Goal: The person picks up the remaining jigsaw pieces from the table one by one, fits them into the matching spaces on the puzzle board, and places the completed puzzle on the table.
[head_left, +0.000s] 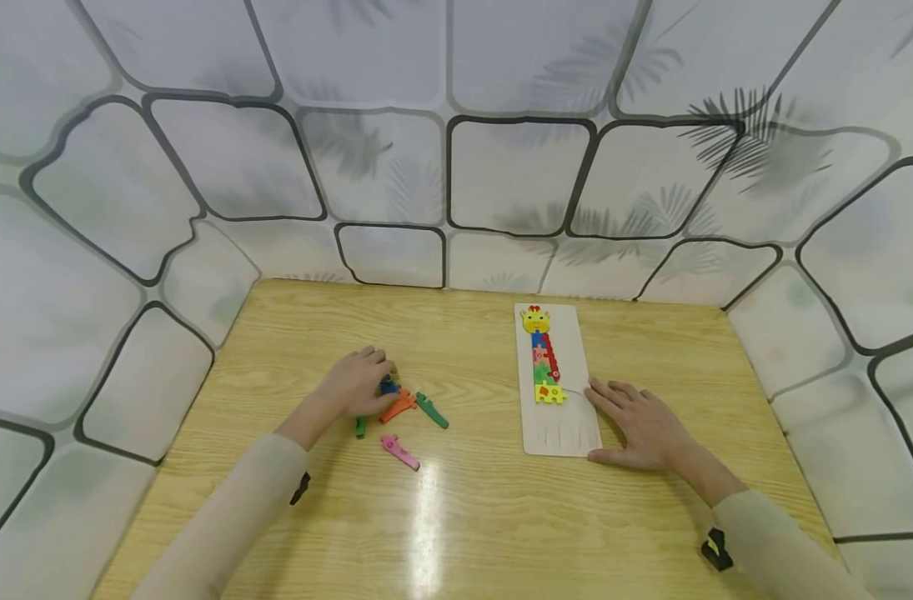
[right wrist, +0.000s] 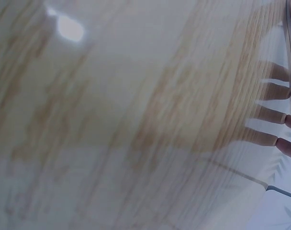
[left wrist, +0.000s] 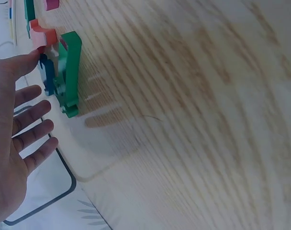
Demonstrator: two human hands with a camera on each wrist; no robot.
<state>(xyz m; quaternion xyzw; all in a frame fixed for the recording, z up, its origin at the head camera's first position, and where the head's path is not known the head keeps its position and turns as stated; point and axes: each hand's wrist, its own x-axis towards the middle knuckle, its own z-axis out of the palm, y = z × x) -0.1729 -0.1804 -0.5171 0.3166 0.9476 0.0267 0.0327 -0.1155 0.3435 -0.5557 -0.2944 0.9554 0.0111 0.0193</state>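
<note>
My left hand (head_left: 357, 385) reaches over a small group of loose puzzle pieces. Its thumb is right at an orange piece (head_left: 398, 406), while the fingers are spread and loosely bent beside a blue piece (left wrist: 47, 74) and a green piece (left wrist: 70, 72). At the right, my right hand (head_left: 639, 427) rests with fingers extended, thumb and fingertips at the right edge of a pale wooden puzzle board (head_left: 576, 358). On the board lies a partly assembled giraffe, with a yellow head (head_left: 534, 320), a column of coloured neck pieces (head_left: 540, 354) and a yellow body piece (head_left: 549, 393).
A dark green piece (head_left: 432, 410) lies right of the orange one, and a pink piece (head_left: 400, 452) lies nearer the front. The wooden table (head_left: 471, 500) is bordered at the back and sides by stone-patterned fabric walls (head_left: 519, 175).
</note>
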